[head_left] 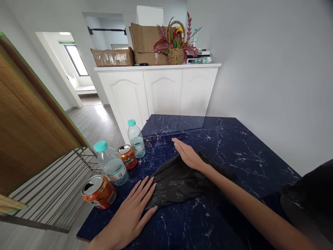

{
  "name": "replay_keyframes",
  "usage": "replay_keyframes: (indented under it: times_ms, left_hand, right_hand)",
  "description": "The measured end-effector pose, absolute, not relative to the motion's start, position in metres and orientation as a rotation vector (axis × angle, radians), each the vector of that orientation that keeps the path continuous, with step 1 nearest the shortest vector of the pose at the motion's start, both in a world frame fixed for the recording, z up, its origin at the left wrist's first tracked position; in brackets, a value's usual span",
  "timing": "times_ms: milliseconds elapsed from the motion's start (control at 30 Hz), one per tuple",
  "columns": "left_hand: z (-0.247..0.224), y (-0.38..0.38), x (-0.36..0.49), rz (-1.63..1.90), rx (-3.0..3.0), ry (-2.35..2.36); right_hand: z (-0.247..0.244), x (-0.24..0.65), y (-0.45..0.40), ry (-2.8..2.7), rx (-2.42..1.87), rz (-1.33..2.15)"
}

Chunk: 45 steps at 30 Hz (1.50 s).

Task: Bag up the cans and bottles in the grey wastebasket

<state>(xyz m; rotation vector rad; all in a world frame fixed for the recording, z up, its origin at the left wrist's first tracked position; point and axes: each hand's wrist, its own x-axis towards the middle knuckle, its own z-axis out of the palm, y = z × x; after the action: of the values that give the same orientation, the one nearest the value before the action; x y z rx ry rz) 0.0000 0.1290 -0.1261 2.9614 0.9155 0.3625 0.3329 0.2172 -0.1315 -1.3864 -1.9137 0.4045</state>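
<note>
The black plastic bag (177, 182) lies flattened on the dark blue marbled table (249, 152). At its 8 o'clock the left hand (136, 208) rests palm down, fingers slightly spread, fingertips on the bag's edge. At its 1 o'clock the right hand (188, 156) is straight, fingers together, over the far edge; whether it touches cannot be told. Toward 10 o'clock stand the far bottle (137, 142), far can (127, 158), near bottle (113, 166) and near can (104, 192). The white cabinet (166, 90) stands at 12 o'clock.
</note>
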Motion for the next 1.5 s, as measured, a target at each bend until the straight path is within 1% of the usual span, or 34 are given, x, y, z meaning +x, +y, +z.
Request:
replay_keyframes:
  times_ms: [67, 200, 333, 433, 500, 600, 733, 833, 900, 1000, 1067, 1167, 1233, 1267, 1333, 1367, 1433, 1500]
  left_hand:
    - [-0.128, 0.129, -0.001, 0.396, 2.953, 0.912]
    - [-0.130, 0.128, -0.002, 0.469, 2.935, 0.901]
    - [-0.133, 0.119, -0.004, 0.472, 2.874, 0.926]
    - [-0.134, 0.103, -0.007, 0.602, 2.725, 0.976]
    - [-0.131, 0.092, -0.010, 0.701, 2.560, 1.033]
    - [-0.121, 0.080, -0.013, 0.775, 2.338, 1.111]
    - [-0.107, 0.078, -0.016, 0.947, 2.248, 1.199]
    - [-0.103, 0.081, -0.020, 1.064, 2.190, 1.227]
    - [-0.102, 0.081, -0.022, 1.126, 2.150, 1.213]
    - [-0.100, 0.079, -0.022, 1.182, 2.095, 1.199]
    - [-0.098, 0.076, -0.019, 1.229, 2.074, 1.184]
    - [-0.093, 0.073, -0.008, 1.314, 2.176, 1.069]
    - [-0.088, 0.075, 0.003, 1.252, 2.370, 0.923]
    - [-0.086, 0.077, 0.010, 1.148, 2.496, 0.831]
    - [-0.084, 0.084, 0.026, 0.835, 2.739, 0.650]
    - [-0.085, 0.089, 0.034, 0.671, 2.828, 0.579]
    - [-0.090, 0.098, 0.048, 0.427, 2.925, 0.502]
    - [-0.098, 0.106, 0.058, 0.316, 2.949, 0.504]
  right_hand:
    - [-0.126, 0.313, 0.190, -1.935, -1.312, 0.436]
    - [-0.131, 0.290, 0.145, -2.160, -1.200, 0.596]
    - [-0.125, 0.278, 0.117, -2.342, -1.096, 0.477]
    - [-0.117, 0.262, 0.093, -2.484, -0.933, 0.463]
    - [-0.120, 0.250, 0.079, -2.503, -0.946, 0.508]
    - [-0.135, 0.234, 0.063, -2.455, -1.096, 0.532]
    - [-0.146, 0.221, 0.054, -2.468, -1.181, 0.394]
    - [-0.136, 0.215, 0.047, -2.463, -1.120, 0.342]
    - [-0.124, 0.213, 0.039, -2.430, -0.999, 0.491]
    - [-0.109, 0.215, 0.023, -2.205, -0.821, 1.007]
    - [-0.104, 0.221, 0.014, -1.869, -0.874, 1.280]
    - [-0.105, 0.238, 0.017, -1.406, -1.075, 1.335]
    - [-0.107, 0.256, 0.031, -1.232, -1.133, 1.361]
    - [-0.108, 0.265, 0.040, -1.176, -1.148, 1.396]
    - [-0.109, 0.285, 0.058, -1.082, -1.209, 1.426]
    - [-0.110, 0.293, 0.065, -1.075, -1.272, 1.379]
    - [-0.112, 0.306, 0.072, -1.134, -1.455, 1.122]
    - [-0.115, 0.310, 0.071, -1.298, -1.597, 0.715]
